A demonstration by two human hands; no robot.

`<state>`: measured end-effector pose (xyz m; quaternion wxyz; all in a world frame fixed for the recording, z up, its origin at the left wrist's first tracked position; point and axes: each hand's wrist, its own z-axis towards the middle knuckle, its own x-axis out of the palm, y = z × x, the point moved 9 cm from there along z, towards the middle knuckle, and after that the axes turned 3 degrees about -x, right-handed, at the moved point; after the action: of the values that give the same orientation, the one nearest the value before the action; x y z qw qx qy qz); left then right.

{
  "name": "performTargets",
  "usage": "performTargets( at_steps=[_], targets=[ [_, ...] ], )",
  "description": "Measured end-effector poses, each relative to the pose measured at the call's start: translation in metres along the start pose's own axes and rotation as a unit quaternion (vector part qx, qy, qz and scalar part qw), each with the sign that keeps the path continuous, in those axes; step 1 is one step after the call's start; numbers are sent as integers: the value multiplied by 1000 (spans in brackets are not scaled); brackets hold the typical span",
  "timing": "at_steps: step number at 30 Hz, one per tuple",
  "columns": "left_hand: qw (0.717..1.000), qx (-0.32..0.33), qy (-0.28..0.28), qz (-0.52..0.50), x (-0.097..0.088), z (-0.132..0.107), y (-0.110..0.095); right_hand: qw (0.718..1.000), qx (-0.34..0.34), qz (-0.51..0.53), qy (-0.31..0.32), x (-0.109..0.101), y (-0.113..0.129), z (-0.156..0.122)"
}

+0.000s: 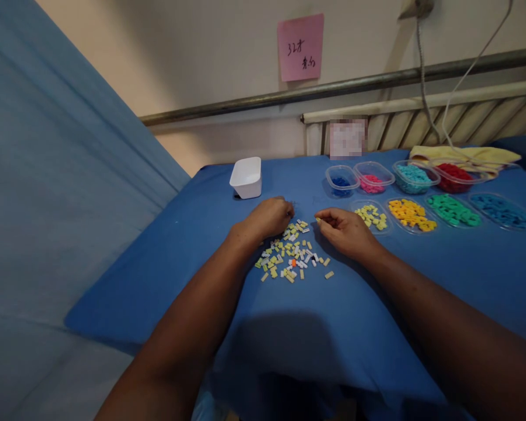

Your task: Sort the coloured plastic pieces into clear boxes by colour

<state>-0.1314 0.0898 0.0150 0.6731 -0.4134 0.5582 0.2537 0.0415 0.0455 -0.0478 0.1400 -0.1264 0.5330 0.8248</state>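
A loose pile of small yellow and white pieces (291,257) lies on the blue table cover (289,327). My left hand (268,216) rests at the pile's far left edge with its fingers curled closed; what they hold is hidden. My right hand (344,229) sits just right of the pile, fingers pinched together on a small yellow piece (318,220). Beside my right hand a clear tray of pale yellow pieces (371,216) stands.
A white tub (246,177) stands behind the pile. Clear trays hold blue (342,181), pink (372,183), teal (414,177), red (453,177), orange-yellow (411,214), green (453,210) and blue pieces (504,211). A pink note (300,47) hangs on the wall.
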Motion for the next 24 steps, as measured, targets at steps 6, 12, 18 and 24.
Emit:
performTargets(
  at_steps=[6, 12, 18, 24],
  targets=[
    [915, -90, -32, -391, 9, -10, -3, 999, -34, 27, 1, -1, 10, -3],
    [816, -136, -56, -559, 34, -25, -21, 997, -43, 59, 20, 0, 22, -8],
    [837, -123, -115, -521, 36, -31, -18, 994, 0, 108, 8, 2, 23, -11],
    [923, 8, -166, -348, 13, -39, -36, 955, 136, 261, -26, 5, 10, -14]
  ],
)
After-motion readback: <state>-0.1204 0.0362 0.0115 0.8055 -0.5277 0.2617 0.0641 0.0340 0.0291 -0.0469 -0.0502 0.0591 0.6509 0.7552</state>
